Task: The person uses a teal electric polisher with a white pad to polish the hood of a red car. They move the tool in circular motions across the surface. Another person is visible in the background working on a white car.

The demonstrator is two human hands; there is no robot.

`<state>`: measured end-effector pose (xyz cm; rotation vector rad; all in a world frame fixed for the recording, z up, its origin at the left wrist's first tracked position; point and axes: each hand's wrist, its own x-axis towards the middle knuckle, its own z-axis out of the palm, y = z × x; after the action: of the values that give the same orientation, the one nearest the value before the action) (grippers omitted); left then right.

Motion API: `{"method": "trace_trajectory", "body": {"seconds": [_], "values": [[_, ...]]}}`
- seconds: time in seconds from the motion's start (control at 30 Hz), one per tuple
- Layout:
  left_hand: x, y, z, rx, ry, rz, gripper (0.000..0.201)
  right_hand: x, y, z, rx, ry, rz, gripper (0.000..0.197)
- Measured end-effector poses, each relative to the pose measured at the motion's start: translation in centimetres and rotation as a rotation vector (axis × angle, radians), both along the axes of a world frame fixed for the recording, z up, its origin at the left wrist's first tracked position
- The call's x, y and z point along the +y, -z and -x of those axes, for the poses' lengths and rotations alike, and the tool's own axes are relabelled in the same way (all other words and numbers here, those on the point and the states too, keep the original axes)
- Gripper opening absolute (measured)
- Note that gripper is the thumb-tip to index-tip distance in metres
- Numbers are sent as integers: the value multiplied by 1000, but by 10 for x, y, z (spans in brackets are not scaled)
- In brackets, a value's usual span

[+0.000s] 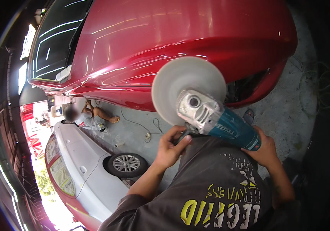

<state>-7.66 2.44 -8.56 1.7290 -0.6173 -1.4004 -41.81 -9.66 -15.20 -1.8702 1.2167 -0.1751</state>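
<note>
Polisher: left hand, fingers wrapped round side handle; right hand, fingers gripping rear body. Better hold pad flat to red car, pressure light, even.

Dark grey short-sleeved T-shirt, its front printed with lettering in 2 colours, yellow and white.
</note>
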Motion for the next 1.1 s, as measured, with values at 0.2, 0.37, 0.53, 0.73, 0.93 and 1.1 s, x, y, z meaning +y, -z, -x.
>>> {"method": "trace_trajectory", "body": {"seconds": [0.2,0.37,0.53,0.73,0.93,1.1], "values": [[50,-8,-102,26,-94,81,28,30,-25,-92,13,-123,-1,92],[93,-2,-190,-21,-129,229,28,49,-35,-173,-46,-179,78,89],[87,-5,-196,-27,-88,203,26,63,-32,-177,-16,-121,40,89],[40,4,-110,-20,56,69,33,65,-9,-97,30,92,-24,80],[-18,3,-26,-68,230,182,34,69,10,-17,-24,263,-5,76],[-14,-13,-48,9,186,-2,33,72,3,-32,-56,271,-11,76]]}}
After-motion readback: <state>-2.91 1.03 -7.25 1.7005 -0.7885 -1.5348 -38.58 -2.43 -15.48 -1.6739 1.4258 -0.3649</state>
